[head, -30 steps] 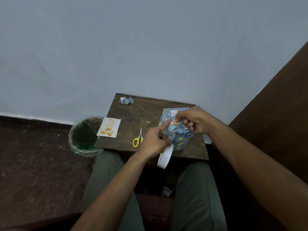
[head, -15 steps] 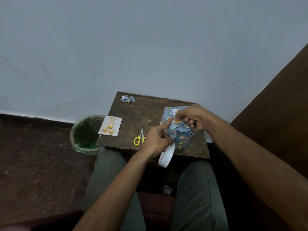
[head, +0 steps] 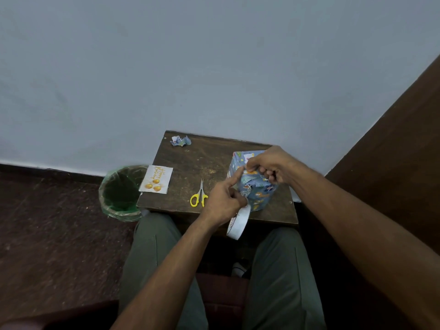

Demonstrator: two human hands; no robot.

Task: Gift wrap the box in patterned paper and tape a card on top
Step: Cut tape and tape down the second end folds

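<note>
A: Hands? Left hand [head: 222,203] curled round tape roll [head: 238,223], index pressing box [head: 253,186]; right hand [head: 269,166] pinches paper fold on top.
B: Box where?
A: Wrapped, right side of bench [head: 190,163]. Bin [head: 121,192] left of bench.
B: Card?
A: Card [head: 156,179] at bench's left edge, scissors [head: 199,197] btwn card & box, paper scrap [head: 180,141] at back.

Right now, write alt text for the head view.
A person's hands work on a box wrapped in patterned paper on a small wooden table: the right hand pinches the paper, the left hand holds a tape roll. Nearby lie yellow scissors and a birthday card.
</note>
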